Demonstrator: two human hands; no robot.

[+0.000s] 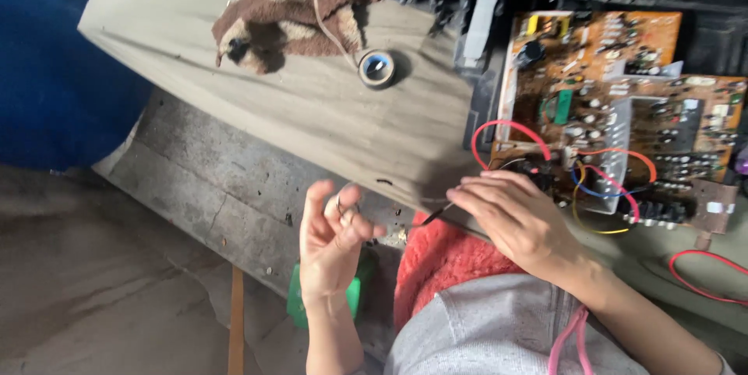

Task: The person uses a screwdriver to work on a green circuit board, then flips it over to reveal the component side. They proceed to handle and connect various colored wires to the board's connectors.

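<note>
- Left hand (333, 239), lower centre, is raised with fingers curled, its grip pinching a thin wire loop (345, 202).
- Right hand (520, 219) rests on the circuit board (623, 102) edge at right, grip on a dark probe (438, 214).
- Tape roll (376, 68) and brown cloth (288, 5) lie on the worktop (312, 110), upper centre.

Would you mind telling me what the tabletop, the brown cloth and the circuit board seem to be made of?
The tabletop looks like wood or wood-grain laminate, matt grey-beige with streaked grain. The brown cloth seems soft pile fabric, fuzzy with cream patches. The circuit board looks like rigid orange-brown laminate, dull, studded with components. The right hand rests at its edge; the left hand pinches something thin, possibly wire.
</note>
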